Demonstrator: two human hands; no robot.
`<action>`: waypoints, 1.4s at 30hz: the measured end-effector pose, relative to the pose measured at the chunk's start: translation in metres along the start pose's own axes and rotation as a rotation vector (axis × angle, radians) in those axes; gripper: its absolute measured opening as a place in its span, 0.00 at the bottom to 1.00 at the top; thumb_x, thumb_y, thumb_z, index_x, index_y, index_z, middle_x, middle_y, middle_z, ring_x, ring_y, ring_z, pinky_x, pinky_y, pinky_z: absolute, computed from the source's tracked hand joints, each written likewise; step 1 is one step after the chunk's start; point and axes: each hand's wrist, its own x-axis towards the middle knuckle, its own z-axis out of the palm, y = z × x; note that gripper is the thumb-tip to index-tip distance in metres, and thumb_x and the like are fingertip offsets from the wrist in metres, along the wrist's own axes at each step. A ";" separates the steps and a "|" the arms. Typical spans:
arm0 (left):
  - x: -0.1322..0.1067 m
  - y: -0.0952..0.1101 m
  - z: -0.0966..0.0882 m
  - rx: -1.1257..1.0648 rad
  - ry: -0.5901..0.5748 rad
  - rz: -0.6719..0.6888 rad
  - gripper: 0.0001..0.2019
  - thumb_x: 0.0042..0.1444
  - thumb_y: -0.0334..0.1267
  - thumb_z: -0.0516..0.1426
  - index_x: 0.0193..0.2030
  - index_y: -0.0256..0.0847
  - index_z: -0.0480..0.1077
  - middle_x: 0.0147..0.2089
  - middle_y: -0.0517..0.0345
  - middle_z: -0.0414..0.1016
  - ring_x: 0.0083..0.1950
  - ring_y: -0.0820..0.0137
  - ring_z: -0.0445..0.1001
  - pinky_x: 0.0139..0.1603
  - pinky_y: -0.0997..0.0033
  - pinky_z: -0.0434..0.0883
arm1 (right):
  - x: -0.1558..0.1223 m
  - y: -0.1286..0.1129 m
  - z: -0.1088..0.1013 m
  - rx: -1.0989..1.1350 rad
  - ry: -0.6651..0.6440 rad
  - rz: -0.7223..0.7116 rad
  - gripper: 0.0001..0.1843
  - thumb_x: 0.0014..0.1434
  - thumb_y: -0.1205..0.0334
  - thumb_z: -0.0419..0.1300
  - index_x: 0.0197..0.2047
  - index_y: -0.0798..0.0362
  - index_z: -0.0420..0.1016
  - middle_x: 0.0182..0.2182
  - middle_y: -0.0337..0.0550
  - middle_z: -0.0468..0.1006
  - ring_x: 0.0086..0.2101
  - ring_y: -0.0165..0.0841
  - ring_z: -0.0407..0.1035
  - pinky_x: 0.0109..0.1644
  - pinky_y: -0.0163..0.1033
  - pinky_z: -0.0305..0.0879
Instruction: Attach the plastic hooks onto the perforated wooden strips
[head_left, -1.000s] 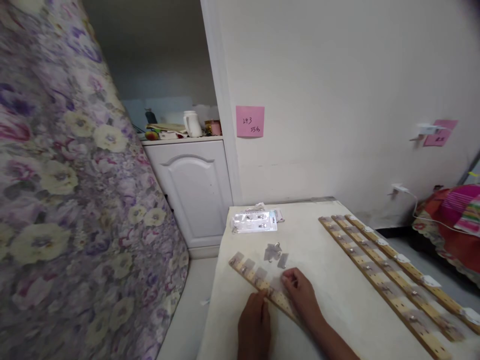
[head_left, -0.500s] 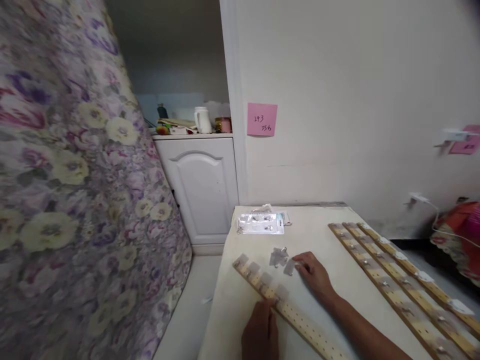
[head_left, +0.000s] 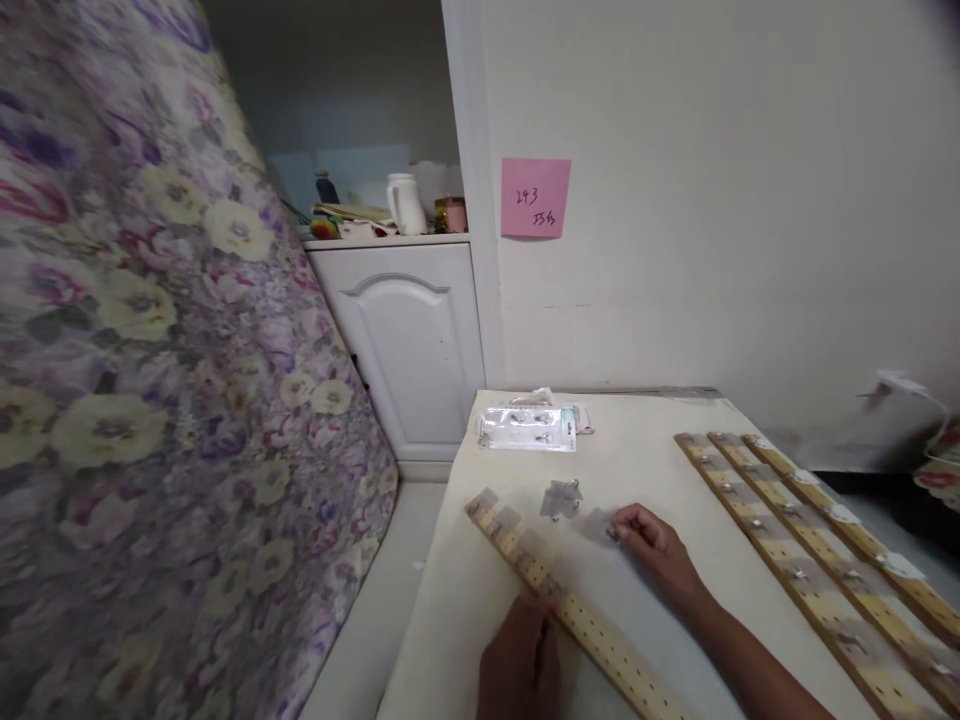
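A narrow wooden strip with rows of holes lies slantwise on the table, with several small clear plastic pieces along its far half. My left hand is closed at the strip's near-left edge, thumb and fingers gripping it. To the right, my right hand pinches a small clear plastic piece, blurred by motion, just over the table. Left of that hand sits a little pile of similar clear pieces with metal bits.
Clear plastic packs lie at the table's back left. Along the right side are three more wooden strips bearing plastic pieces. A flowered curtain hangs at left, beside a white cabinet. A pink note is on the wall.
My right hand has picked up a clear plastic piece from beside the pile and drawn it slightly right. The left hand stays at the strip. The view has tilted down a little.
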 end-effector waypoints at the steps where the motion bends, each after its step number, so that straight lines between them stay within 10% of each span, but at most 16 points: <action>1: -0.001 0.001 0.000 0.007 -0.004 0.001 0.13 0.61 0.39 0.46 0.42 0.45 0.71 0.37 0.55 0.76 0.36 0.69 0.73 0.39 0.71 0.70 | 0.001 0.002 -0.002 0.044 -0.012 0.021 0.16 0.55 0.47 0.59 0.31 0.52 0.68 0.24 0.35 0.68 0.25 0.29 0.61 0.28 0.33 0.56; 10: -0.001 0.016 -0.001 -0.009 -0.068 0.091 0.13 0.61 0.43 0.47 0.38 0.46 0.72 0.32 0.57 0.75 0.31 0.71 0.71 0.36 0.74 0.69 | -0.010 -0.015 -0.003 0.499 -0.210 0.241 0.18 0.47 0.49 0.66 0.30 0.51 0.64 0.26 0.38 0.73 0.19 0.24 0.60 0.23 0.32 0.53; 15: 0.003 0.034 0.005 -0.006 -0.028 0.067 0.11 0.59 0.44 0.50 0.39 0.45 0.71 0.30 0.57 0.73 0.28 0.72 0.69 0.32 0.74 0.69 | -0.021 -0.032 0.003 0.467 -0.328 0.233 0.17 0.46 0.52 0.68 0.28 0.52 0.65 0.16 0.28 0.62 0.16 0.20 0.50 0.20 0.30 0.44; 30: 0.003 0.058 0.009 -0.131 -0.059 -0.079 0.09 0.58 0.46 0.54 0.36 0.44 0.71 0.31 0.60 0.74 0.31 0.72 0.70 0.32 0.76 0.67 | -0.039 -0.046 0.018 0.329 -0.559 0.202 0.11 0.48 0.60 0.64 0.29 0.53 0.64 0.21 0.31 0.67 0.19 0.22 0.59 0.22 0.28 0.54; 42: -0.005 0.022 0.018 -0.020 0.019 0.157 0.05 0.60 0.37 0.53 0.33 0.43 0.67 0.34 0.59 0.69 0.34 0.73 0.69 0.35 0.75 0.68 | -0.039 -0.047 0.013 0.202 -0.661 0.256 0.11 0.47 0.64 0.64 0.30 0.53 0.64 0.21 0.29 0.66 0.18 0.20 0.58 0.19 0.26 0.54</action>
